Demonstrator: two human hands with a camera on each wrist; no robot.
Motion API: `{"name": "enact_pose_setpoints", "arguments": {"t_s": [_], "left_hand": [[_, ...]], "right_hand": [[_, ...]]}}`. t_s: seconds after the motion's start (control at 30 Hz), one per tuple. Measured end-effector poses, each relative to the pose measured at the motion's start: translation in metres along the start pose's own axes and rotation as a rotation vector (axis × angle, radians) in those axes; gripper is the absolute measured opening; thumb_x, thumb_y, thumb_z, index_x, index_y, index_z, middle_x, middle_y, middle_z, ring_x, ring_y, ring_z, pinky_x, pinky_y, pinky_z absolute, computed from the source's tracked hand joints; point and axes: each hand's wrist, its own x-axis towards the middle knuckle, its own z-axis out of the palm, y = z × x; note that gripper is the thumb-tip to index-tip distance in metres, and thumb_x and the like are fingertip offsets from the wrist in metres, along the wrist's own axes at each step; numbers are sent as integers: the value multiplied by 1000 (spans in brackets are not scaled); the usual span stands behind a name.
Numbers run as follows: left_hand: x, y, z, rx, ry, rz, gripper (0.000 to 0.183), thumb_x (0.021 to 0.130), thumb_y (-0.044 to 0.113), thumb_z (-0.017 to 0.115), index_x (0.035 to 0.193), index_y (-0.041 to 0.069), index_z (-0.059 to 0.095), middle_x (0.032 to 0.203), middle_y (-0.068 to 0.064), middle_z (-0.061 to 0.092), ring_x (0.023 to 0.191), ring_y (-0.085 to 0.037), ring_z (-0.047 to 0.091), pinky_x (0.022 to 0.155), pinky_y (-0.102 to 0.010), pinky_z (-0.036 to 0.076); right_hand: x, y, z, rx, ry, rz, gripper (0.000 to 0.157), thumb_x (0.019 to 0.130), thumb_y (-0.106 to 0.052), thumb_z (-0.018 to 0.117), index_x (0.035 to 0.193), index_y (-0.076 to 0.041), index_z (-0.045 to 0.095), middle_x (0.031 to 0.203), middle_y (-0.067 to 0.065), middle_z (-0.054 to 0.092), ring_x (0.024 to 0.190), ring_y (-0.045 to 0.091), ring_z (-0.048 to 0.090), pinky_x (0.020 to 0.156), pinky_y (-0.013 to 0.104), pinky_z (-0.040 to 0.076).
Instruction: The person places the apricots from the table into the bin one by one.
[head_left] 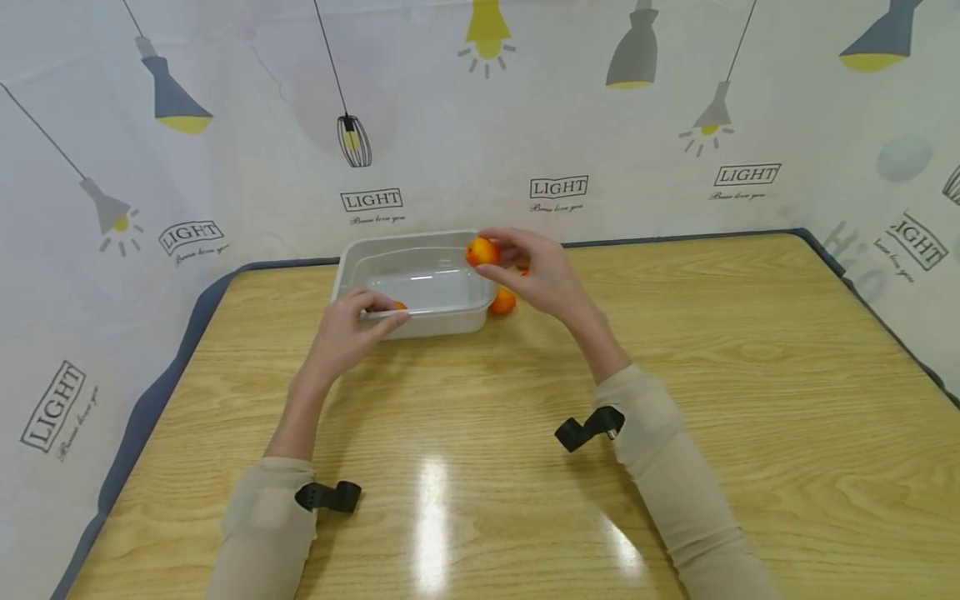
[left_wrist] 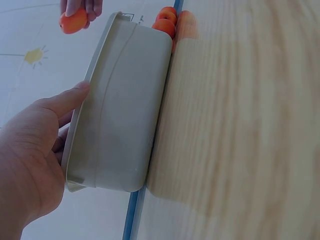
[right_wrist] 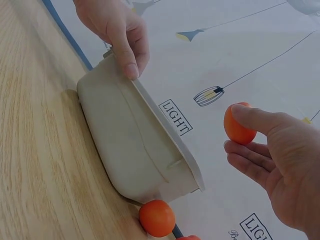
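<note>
While the right hand [head_left: 542, 271] pinches a small orange-red fruit [head_left: 480, 252] between thumb and fingertips, the pale plastic bin [head_left: 442, 325] lies below and left of that hand, long axis crosswise to the person, held fruit apart from and above its rim. Left hand [head_left: 347, 329] is nearer: it's clamped on the bin's near side, thumb outside, fingers over the edge. Inside fruit [head_left: 401, 306] shows just by those fingers. At least two loose fruits [head_left: 502, 302] sit below the right hand, beside the bin's end.

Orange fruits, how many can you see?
4 fruits show: one in the right hand, one inside the bin near the left hand, two beside the bin's right end. More may be hidden.
</note>
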Motion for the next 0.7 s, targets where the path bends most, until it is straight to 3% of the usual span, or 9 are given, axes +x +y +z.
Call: {"name": "enact_pose_setpoints", "arguments": {"t_s": [0.1, 0.33, 0.5, 0.7], "left_hand": [[1, -1, 1, 1, 1, 1, 19, 78, 28, 74, 83, 11, 67, 85, 2, 61, 85, -13, 54, 79, -31, 43], [0, 0, 0, -1, -9, -20, 20, 78, 29, 73, 83, 11, 67, 85, 2, 60, 85, -14, 54, 79, -32, 43], [0, 1, -1, 0, -12, -20, 20, 78, 29, 73, 84, 10, 67, 85, 1, 60, 85, -14, 53, 79, -32, 43], [0, 1, -1, -11, -9, -13, 19, 78, 27, 73, 83, 10, 67, 84, 1, 60, 84, -14, 53, 78, -32, 43]], "right_hand": [[1, -4, 2, 11, 3, 9, 43, 80, -25, 71, 119, -12, 59, 107, 0, 62, 84, 11, 59, 78, 30, 49], [-2, -33, 2, 50, -4, 5, 41, 80, -9, 70, 118, 1, 57, 105, 15, 62, 84, 24, 60, 78, 37, 49], [-4, -43, 3, 25, -24, 23, 41, 81, -9, 70, 118, 2, 56, 105, 16, 62, 84, 25, 60, 78, 32, 49], [1, -9, 14, 26, -33, 31, 45, 79, -25, 72, 120, -11, 58, 107, 3, 62, 82, 15, 60, 76, 28, 49]]}}
